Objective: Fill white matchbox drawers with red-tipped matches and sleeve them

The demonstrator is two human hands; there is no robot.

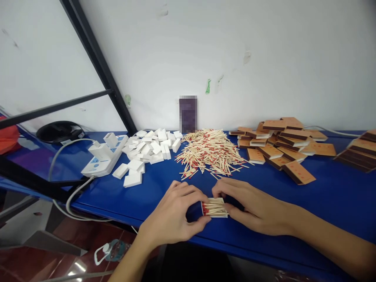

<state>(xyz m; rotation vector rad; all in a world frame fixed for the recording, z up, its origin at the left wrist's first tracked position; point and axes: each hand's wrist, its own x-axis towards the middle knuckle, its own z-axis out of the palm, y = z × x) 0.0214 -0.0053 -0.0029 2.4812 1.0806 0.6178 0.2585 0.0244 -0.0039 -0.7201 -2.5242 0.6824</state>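
A small white matchbox tray filled with matches lies near the front edge of the blue table. My left hand grips its left end between thumb and fingers. At the right end, my right hand pinches the tray with thumb and fingers curled round it. The red match heads point to the left. Just beyond my hands is a big heap of loose matches. White trays are piled to the left of the heap. Orange-brown matchbox sleeves form a pile on the right.
A white power strip with plugs and cables sits at the left, beside a black metal frame. More matchboxes stand at the far right. A pixelated dark object leans on the wall. A plastic bottle lies on the floor.
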